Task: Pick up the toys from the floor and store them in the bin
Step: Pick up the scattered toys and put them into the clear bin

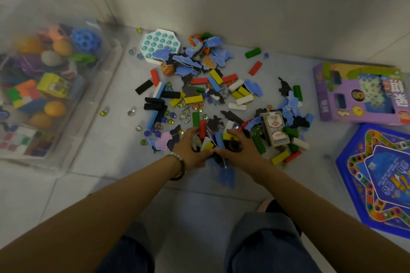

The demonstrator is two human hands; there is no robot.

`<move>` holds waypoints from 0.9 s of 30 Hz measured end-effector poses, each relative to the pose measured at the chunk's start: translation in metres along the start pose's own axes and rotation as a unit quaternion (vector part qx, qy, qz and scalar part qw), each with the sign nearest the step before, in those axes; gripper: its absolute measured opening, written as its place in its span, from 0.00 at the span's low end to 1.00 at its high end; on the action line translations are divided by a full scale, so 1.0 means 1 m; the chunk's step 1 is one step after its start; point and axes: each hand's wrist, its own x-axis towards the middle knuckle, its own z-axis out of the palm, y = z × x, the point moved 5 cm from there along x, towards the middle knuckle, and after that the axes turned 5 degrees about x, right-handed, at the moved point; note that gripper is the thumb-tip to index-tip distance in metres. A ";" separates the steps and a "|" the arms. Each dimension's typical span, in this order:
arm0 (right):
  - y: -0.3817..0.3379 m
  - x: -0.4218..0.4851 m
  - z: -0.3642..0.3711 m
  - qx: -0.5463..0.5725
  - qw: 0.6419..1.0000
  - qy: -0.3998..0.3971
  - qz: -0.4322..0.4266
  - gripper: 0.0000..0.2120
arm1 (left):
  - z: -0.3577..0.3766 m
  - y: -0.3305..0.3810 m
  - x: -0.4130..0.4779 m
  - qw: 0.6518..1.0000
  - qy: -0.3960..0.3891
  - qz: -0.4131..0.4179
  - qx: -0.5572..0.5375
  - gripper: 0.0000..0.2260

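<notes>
A heap of toys (206, 86) covers the floor: coloured wooden blocks, blue and black puzzle pieces, glass marbles, metal ring puzzles. My left hand (190, 150) and my right hand (239, 150) are cupped together at the near edge of the heap. Between them they hold a handful of blocks (209, 139), among them red, yellow, white and blue ones. A clear plastic bin (88, 104) stands on the floor at the left, with balls, cubes and other toys inside.
A teal pop toy (160, 44) lies at the far side by the wall. A card deck (275, 131) sits right of my hands. A purple game box (359, 93) and a blue board game (381, 175) lie at the right. My knees are below.
</notes>
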 end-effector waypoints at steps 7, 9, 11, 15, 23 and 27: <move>-0.011 0.011 0.010 0.094 0.995 -0.007 -0.016 0.18 | 0.004 0.001 0.010 0.991 -0.056 -0.045 -0.112 0.23; -0.010 0.012 0.009 0.106 0.994 -0.014 -0.010 0.18 | 0.004 0.001 0.010 0.987 -0.073 -0.052 -0.132 0.23; -0.010 0.012 0.008 0.124 0.992 -0.025 -0.005 0.18 | 0.006 0.003 0.010 0.986 -0.083 -0.040 -0.141 0.23; -0.009 0.011 0.008 0.183 0.982 -0.042 0.029 0.16 | 0.007 0.013 0.011 0.987 -0.077 -0.005 -0.140 0.20; -0.040 0.008 0.002 0.248 0.968 -0.046 -0.012 0.13 | -0.014 0.043 0.010 0.980 -0.060 0.028 -0.190 0.18; -0.089 0.003 0.005 0.239 0.968 -0.038 -0.058 0.12 | -0.054 0.068 0.004 0.979 -0.039 0.054 -0.192 0.19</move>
